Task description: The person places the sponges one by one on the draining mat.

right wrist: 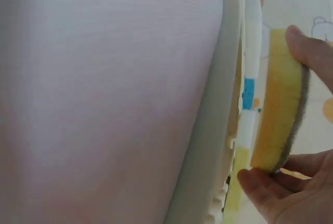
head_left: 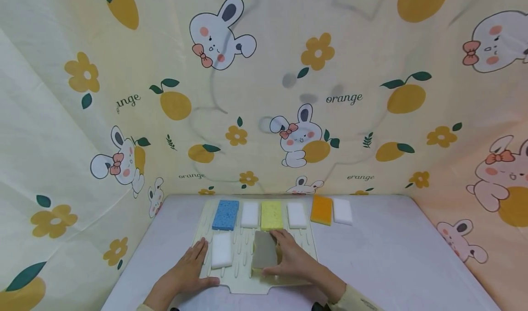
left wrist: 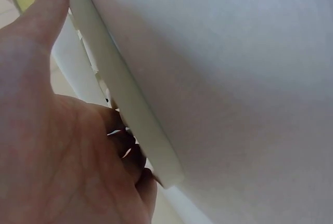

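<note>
My right hand (head_left: 294, 258) grips a thick sponge (head_left: 265, 250) with a grey face and a yellow body, thumb at the near end and fingers at the far end. In the right wrist view this two-layer sponge (right wrist: 281, 104) appears held a little off the pale ribbed board (head_left: 247, 287). My left hand (head_left: 184, 270) rests along the board's left edge, fingers extended and thumb by the front edge. A white sponge (head_left: 222, 251) lies on the board between the hands. Behind it stand in a row a blue sponge (head_left: 225, 214), a white one (head_left: 250, 214), a yellow one (head_left: 271, 214) and another white one (head_left: 297, 215).
Right of the board, an orange sponge (head_left: 321, 210) and a white block (head_left: 343, 211) lie on the white table (head_left: 383, 256). A patterned cloth (head_left: 264, 86) with rabbits and oranges hangs behind the table and on both sides.
</note>
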{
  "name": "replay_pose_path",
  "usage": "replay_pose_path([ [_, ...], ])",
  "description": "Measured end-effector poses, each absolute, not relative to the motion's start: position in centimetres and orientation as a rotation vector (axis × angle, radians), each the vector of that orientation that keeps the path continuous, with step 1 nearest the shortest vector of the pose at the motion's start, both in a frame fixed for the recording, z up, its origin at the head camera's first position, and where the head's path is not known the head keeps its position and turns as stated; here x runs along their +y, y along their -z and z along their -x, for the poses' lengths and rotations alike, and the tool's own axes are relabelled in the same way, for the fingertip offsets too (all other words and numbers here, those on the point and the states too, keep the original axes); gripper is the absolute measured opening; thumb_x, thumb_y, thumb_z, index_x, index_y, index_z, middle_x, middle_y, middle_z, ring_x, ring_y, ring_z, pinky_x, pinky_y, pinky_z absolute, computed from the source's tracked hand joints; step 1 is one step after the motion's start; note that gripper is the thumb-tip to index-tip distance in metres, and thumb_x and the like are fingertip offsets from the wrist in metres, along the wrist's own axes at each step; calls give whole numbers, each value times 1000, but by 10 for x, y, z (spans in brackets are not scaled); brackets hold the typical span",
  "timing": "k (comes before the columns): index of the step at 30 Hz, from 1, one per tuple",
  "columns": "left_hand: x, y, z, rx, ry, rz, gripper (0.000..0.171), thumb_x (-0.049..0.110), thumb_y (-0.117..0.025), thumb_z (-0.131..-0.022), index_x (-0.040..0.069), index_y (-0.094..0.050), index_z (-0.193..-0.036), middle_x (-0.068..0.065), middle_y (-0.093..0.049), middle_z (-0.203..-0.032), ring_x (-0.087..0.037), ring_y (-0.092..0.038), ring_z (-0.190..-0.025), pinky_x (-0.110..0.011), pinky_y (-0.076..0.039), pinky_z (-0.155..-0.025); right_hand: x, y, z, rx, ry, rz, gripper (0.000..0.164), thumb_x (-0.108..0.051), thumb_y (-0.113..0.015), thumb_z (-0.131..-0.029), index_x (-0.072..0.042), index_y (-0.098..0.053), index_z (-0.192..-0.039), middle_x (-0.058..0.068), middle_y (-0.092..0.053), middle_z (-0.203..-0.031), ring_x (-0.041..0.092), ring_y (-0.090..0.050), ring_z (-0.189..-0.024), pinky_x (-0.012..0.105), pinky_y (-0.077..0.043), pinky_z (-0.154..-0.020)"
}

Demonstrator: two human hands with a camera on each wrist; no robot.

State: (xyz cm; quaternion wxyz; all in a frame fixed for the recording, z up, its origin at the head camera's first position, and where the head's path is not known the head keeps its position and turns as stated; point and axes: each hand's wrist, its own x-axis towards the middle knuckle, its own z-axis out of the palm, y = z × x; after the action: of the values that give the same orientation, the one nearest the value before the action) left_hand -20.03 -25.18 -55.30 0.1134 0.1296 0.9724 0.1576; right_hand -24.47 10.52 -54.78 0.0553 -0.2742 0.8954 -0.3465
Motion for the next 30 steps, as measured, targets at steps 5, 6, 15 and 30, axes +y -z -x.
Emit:
replay_pose_path([
  [5,-252,554,201,2847,-466,-379,125,73,-76,-87,-10,-25,-165,-29,-19,-175,-44,-19,-163,-59,-22,-131,95,547,247,2692,1040,820,121,-60,-94,-77,-2,-34,-165,17,-39,-163,24,-53,-126,49,-56,-104],
  [6,-253,555,201,2846,-466,-378,125,73,-76,-87,-10,-25,-165,-29,-19,-175,-44,-20,-163,-59,-22,-131,93,547,248,2690,1032,819,122,-61,-94,-76,-2,-34,-165,17,-39,-163,24,-53,-126,49,-56,-105],
  [15,-253,555,202,2837,-465,-372,125,73,-76,-87,-10,-25,-165,-30,-19,-175,-44,-19,-163,-59,-22,-131,74,544,253,2657,991,779,124,-61,-94,-76,-3,-32,-166,19,-37,-163,21,-53,-120,41,-58,-100],
  [30,-253,554,202,2834,-463,-376,126,73,-76,-87,-11,-24,-165,-31,-19,-174,-45,-20,-162,-60,-22,-131,52,549,256,2666,942,765,128,-65,-94,-74,-2,-31,-166,20,-37,-164,23,-54,-124,44,-57,-103],
])
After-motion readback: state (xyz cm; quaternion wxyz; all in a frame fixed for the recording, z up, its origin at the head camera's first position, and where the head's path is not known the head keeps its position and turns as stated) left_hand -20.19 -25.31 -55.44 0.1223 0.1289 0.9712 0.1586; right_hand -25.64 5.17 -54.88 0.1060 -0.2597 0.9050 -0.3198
